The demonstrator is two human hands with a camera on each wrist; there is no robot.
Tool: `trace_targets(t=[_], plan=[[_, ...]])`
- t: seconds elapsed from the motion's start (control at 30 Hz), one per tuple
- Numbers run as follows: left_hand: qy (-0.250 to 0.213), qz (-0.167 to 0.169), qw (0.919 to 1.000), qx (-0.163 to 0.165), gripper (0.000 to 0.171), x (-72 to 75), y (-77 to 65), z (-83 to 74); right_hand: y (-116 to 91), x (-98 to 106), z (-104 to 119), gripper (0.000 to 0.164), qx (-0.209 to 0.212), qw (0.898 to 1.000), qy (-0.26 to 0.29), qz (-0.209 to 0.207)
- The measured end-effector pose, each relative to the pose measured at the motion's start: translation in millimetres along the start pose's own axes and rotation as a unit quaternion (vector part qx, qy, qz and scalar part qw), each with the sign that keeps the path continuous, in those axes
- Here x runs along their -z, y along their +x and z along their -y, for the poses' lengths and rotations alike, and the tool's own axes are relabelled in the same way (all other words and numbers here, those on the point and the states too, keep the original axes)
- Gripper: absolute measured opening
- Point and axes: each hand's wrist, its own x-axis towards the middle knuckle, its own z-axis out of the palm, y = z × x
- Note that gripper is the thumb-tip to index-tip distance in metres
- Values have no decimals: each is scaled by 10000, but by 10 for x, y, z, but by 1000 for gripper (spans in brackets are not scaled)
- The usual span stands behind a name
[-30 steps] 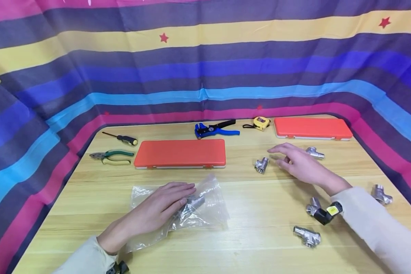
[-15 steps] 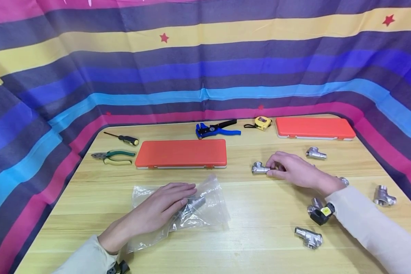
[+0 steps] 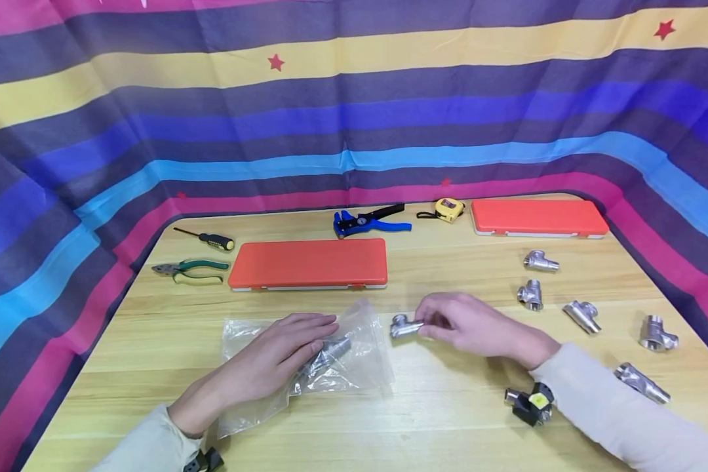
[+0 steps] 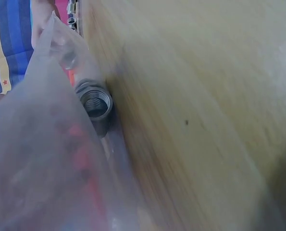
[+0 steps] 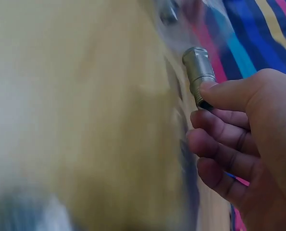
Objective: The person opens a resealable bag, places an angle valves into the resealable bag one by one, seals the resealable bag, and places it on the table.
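Observation:
My right hand (image 3: 472,331) pinches a silver metal tee pipe fitting (image 3: 405,326) by one end, just right of a clear plastic bag (image 3: 360,373). In the right wrist view, the thumb and index finger grip the end of this tee fitting (image 5: 199,72). My left hand (image 3: 277,354) rests on the bag with its fingers nearly straight, covering part of it. Another metal fitting (image 3: 332,352) shows through the film beside the left thumb. The left wrist view shows its threaded opening (image 4: 95,103) behind the raised plastic.
Several loose tee fittings (image 3: 582,317) lie on the right of the wooden table (image 3: 425,432). Behind the bag sits a red case (image 3: 309,263), with another red case (image 3: 539,217) at back right. Pliers (image 3: 191,269), a screwdriver (image 3: 206,238), a wire stripper (image 3: 372,221) and a tape measure (image 3: 448,210) lie around.
The right hand came down on a tee fitting, gripped it, lifted it and carried it left and nearer, up to the bag. The left hand has stayed on the bag.

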Motion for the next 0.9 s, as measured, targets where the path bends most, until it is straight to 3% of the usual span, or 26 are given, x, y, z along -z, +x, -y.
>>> trace_targets(t=[0.23,0.6,0.77,0.9], plan=[[40,-17,10000,42,41,-3,-8,-2,255,-331,228,7,345,9990,270,81],[161,-74,9998,45,41,14,-18,20,560,-560,473,15,250,9973,670,150],[143,-62,9999,74,41,20,-25,25,548,-489,498,23,289,9953,857,352],[60,-15,9999,133,41,22,-18,27,384,-271,378,26,222,9967,764,166]])
